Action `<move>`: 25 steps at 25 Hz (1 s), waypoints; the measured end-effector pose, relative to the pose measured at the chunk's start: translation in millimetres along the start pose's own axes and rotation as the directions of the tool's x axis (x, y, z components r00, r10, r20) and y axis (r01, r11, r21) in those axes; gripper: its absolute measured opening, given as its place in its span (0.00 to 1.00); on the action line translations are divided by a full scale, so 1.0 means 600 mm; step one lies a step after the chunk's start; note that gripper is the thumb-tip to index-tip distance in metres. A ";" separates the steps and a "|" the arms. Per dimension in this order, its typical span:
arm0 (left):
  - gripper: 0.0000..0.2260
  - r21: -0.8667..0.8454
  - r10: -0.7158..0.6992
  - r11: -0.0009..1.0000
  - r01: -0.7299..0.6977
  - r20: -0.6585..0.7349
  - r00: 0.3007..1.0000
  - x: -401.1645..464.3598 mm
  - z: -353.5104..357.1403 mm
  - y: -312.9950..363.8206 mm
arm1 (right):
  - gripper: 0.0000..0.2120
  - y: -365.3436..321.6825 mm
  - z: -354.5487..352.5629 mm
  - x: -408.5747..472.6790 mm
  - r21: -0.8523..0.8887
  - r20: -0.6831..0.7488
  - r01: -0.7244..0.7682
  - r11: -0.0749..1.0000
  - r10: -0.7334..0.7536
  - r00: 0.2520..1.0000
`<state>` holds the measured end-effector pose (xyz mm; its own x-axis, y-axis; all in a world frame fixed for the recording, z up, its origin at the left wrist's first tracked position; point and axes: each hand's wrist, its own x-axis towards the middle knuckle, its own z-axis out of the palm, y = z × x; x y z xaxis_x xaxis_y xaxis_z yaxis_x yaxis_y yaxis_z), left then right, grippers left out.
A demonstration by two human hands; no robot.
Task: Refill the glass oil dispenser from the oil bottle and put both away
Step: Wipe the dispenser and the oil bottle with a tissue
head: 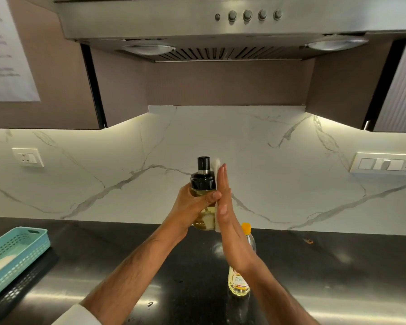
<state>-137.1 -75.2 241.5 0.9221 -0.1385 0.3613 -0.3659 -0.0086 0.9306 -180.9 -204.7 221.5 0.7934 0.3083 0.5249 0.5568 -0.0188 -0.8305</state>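
While my left hand grips the glass oil dispenser around its middle, holding it upright above the counter, my right hand lies flat against the dispenser's right side, fingers straight and together, pressing a white cloth or tissue to the glass. The dispenser's black cap is on. The oil bottle, with its orange cap, stands on the counter below my right wrist. A teal basket sits far left.
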 end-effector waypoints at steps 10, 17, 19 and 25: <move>0.40 -0.042 -0.019 0.999 0.021 0.048 0.999 0.010 -0.001 0.006 | 0.37 -0.044 -0.053 0.072 0.041 0.113 -0.127 0.991 0.122 0.986; 0.36 -0.065 -0.047 0.997 0.037 -0.152 0.987 0.012 0.004 0.015 | 0.39 0.008 -0.008 0.012 0.024 0.078 -0.023 0.999 0.021 0.997; 0.29 -0.066 -0.054 0.997 0.042 -0.182 0.982 0.011 0.008 0.018 | 0.46 0.027 0.000 0.002 -0.145 0.068 0.061 0.987 -0.052 0.996; 0.26 -0.095 -0.057 0.995 0.037 -0.214 0.975 0.009 0.029 0.030 | 0.42 0.057 0.012 0.012 -0.403 -0.107 0.040 0.915 -0.090 0.990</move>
<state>-141.1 -93.1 259.3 0.9469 0.0772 0.3121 -0.3180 0.0806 0.9447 -157.7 -196.2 195.5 0.7616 0.2047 0.6148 0.6398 -0.3878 -0.6635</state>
